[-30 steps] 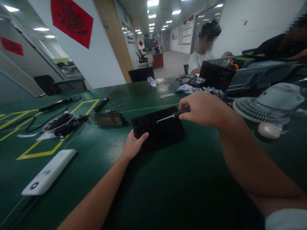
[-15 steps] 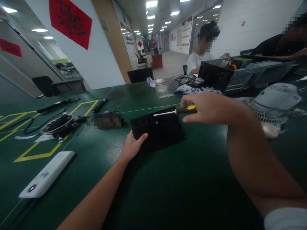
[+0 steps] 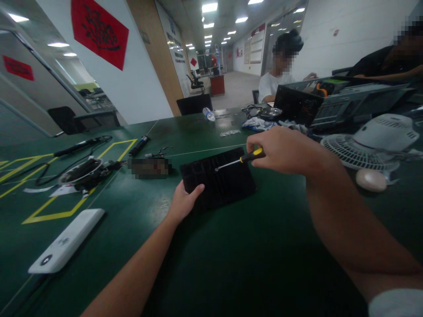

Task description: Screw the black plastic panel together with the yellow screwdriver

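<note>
Head camera: the left hand (image 3: 181, 204) is closed narrowly on the near left part of a flat black rectangular panel (image 3: 234, 185), thumb on the top face, its other fingers mostly hidden. That edge grip seems chosen to steady the panel while leaving most of its face open to the other side. The right hand (image 3: 280, 147) holds a screwdriver with a yellow-and-black handle (image 3: 253, 155), fingers curled round the handle's end. Its thin metal shaft slants down across the panel towards the left hand, its end at a small round silvery spot; whether it presses there cannot be told. The slant probably keeps the knuckles off the panel. The panel lies between the hands, just over the dark green surface (image 3: 264, 264) or resting on it, which its dark underside hides.

Beyond the left hand is a small blurred block (image 3: 150, 168), with a black cylindrical object (image 3: 139, 146) behind it. Nearer the person, left of that hand, lies a long white device (image 3: 69, 240) with a dark cable. Right of the right hand, a white slatted fan part (image 3: 383, 136) stands beside a pale rounded object (image 3: 371, 180), apparently set aside from the working spot.
</note>
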Demonstrator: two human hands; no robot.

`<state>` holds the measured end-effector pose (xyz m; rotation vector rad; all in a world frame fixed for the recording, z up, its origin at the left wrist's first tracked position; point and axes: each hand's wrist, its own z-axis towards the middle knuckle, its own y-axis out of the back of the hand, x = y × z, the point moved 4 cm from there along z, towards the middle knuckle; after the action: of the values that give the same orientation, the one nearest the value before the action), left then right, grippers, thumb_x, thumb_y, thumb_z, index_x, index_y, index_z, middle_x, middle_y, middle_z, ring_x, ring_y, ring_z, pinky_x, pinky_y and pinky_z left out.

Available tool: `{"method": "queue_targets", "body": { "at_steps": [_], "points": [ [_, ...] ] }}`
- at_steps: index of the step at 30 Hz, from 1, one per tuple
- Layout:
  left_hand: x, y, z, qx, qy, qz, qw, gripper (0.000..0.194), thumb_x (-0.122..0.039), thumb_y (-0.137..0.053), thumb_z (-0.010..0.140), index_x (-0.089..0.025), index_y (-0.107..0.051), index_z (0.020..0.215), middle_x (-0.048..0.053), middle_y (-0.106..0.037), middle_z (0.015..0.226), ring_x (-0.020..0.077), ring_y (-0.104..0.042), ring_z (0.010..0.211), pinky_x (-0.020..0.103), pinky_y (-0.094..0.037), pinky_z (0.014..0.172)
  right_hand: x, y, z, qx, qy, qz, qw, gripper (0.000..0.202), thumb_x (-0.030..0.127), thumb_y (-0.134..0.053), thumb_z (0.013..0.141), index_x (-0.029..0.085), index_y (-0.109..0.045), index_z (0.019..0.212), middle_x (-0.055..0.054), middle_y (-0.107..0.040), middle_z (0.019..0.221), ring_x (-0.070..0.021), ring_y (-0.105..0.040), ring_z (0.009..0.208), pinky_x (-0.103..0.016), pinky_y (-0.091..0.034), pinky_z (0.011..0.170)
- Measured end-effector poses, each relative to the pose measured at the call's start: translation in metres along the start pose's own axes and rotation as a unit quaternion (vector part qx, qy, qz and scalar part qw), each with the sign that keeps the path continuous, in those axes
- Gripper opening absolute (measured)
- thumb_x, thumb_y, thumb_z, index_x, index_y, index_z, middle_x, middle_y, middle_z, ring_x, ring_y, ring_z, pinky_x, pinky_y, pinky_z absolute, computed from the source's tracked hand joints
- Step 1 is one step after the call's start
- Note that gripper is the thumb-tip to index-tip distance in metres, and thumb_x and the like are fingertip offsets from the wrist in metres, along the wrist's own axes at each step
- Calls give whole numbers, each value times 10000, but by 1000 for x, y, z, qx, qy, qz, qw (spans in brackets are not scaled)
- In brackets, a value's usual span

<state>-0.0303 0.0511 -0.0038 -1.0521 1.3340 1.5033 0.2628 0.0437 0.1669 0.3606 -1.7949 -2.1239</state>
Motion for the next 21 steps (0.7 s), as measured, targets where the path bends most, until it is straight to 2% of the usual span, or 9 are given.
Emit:
{"method": "queue_targets", "body": {
  "at_steps": [10,14,21],
  "points": [
    [-3,0,-1,-4,2,6,1000,540,-482,-824,766,-161,-675,1175,143,-799,1167,352,-769,1109,540,-610,997,4,-2,0,-5,-6,-3,1000,260,307,-672,834,261,-770,1070,-75,-752,969,-279,-665,880,-362,-384,710],
    [-6,-1,-2,-3,3,6,1000,522,-458,-817,774,-164,-673,1180,142,-799,1174,346,-769,1108,534,-606,1002,7,-3,0,4,-13,-17,1000,229,296,-655,839,269,-750,1046,-74,-742,950,-286,-663,880,-354,-342,670],
    [-6,-2,-2,7,-10,-16,1000,534,-463,-809,783,-164,-669,1203,149,-787,1216,353,-749,1159,545,-599,1012,19,-2,-9,-19,-8,-16,1000,202,251,-641,838,256,-738,1015,-69,-746,918,-273,-664,847,-345,-313,654]
  ]
}}
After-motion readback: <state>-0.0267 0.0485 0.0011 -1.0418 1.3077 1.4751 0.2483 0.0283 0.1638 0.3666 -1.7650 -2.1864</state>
